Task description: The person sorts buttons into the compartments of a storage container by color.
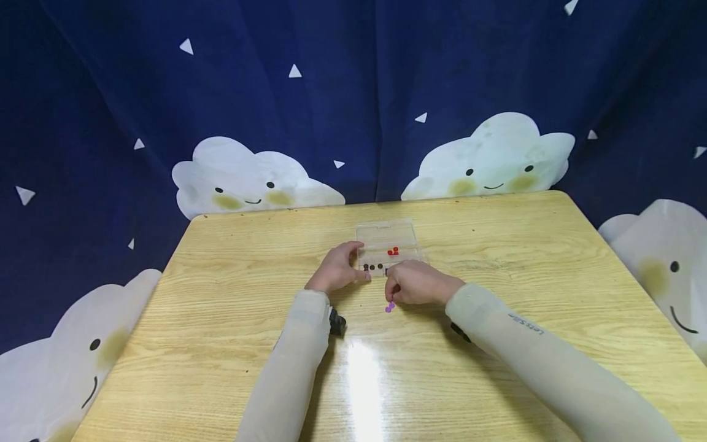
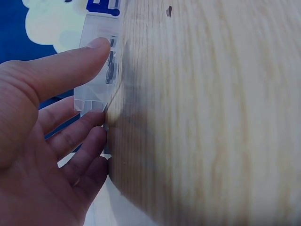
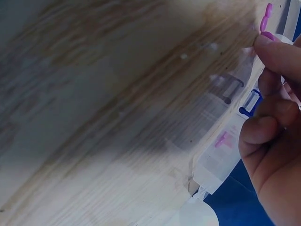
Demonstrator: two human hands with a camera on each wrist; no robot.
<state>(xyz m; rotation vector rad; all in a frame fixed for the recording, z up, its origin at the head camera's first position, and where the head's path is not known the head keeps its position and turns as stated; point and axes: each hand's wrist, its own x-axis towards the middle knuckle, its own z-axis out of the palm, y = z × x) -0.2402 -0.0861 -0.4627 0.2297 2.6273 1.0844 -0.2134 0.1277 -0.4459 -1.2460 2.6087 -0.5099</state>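
Note:
A clear plastic compartment box (image 1: 386, 234) lies on the table with its lid raised at the back. My left hand (image 1: 338, 268) holds the box's left end, thumb at the front and fingers along the side. In front of the box, my right hand (image 1: 417, 282) pinches a small purple piece (image 3: 266, 19) with rounded lobes between thumb and finger. Red pieces (image 1: 393, 251) and dark round pieces (image 1: 372, 267) show in the box. A blue piece (image 3: 250, 103) and a pink piece (image 3: 220, 139) appear at it in the right wrist view. My right hand hides part of the box.
The wooden table (image 1: 232, 294) spreads around the box, with a bright light reflection near its front. Behind it hangs a dark blue curtain (image 1: 353, 92) with white clouds and triangles. Dark wrist cameras (image 1: 336, 323) sit beneath the sleeves.

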